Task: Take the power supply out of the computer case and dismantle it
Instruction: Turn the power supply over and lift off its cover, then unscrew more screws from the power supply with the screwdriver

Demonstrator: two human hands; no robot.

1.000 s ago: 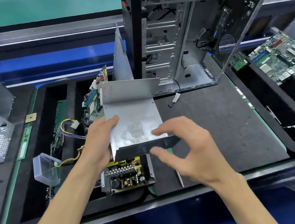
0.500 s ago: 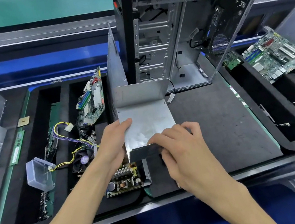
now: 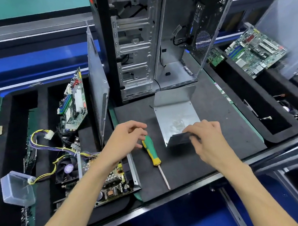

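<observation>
Fingers of the right hand pinch the power supply cover's near lip on the mat while the left hand, loosely spread and empty, hovers over the screwdriver, the exposed power supply board lying left — dismantling looks well along, gripping the tool likely next.

Taking the black mat as the landmark: its right half lies bare, so a hand can pass there from the near edge up toward the computer case. The case stands upright along the mat's far edge and blocks that side. In the mat's middle lies the metal cover, its far flap raised. Left of the cover a screwdriver lies lengthwise, leaving a narrow bare strip between them. At the mat's left edge a side panel stands on edge, and the exposed power supply board sits beside the near-left corner.
</observation>
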